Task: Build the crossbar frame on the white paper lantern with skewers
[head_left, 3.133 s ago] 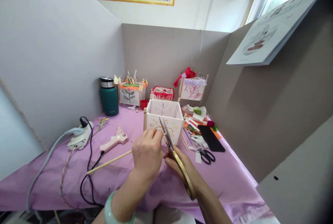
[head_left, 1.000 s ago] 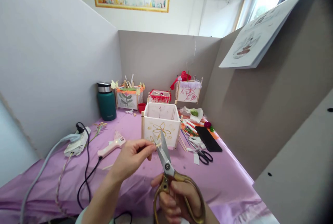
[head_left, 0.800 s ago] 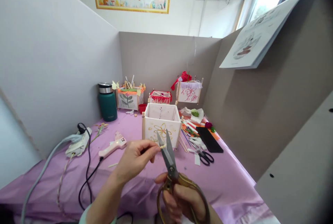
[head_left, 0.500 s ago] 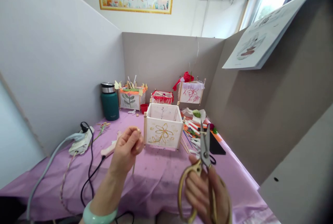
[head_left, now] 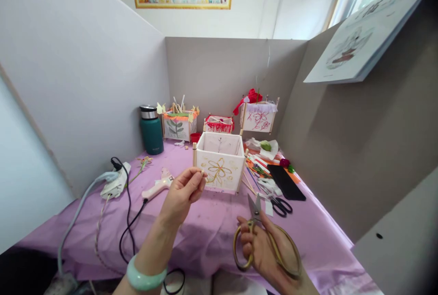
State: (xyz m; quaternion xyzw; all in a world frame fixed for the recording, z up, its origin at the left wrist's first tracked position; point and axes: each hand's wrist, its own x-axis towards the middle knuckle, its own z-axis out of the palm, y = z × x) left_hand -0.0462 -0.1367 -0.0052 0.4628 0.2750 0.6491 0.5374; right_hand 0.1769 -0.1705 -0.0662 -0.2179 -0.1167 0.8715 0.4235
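My left hand (head_left: 186,186) is closed in a pinch in front of the white box. A tiny pale bit shows at its fingertips, too small to name. A jade-green bangle (head_left: 146,276) circles that wrist. The white box (head_left: 221,171), square and open at the top, has a gold flower drawn on its front and sticks at its corners. My right hand (head_left: 263,244) grips gold-handled scissors (head_left: 255,213) above the near right of the table. Their blades point up and away, spread apart, with nothing seen between them.
A pink glue gun (head_left: 155,190) and a power strip (head_left: 115,181) with cords lie left. Behind stand a green bottle (head_left: 151,133) and decorated boxes (head_left: 259,118). A black phone-like slab (head_left: 285,181) and black-handled scissors (head_left: 281,206) lie right. Grey partitions (head_left: 236,66) enclose the table.
My right hand has lowered the scissors towards me, and the small piece seen near their blades is gone from there. My left hand has shifted right, towards the white box. The view has shifted slightly.
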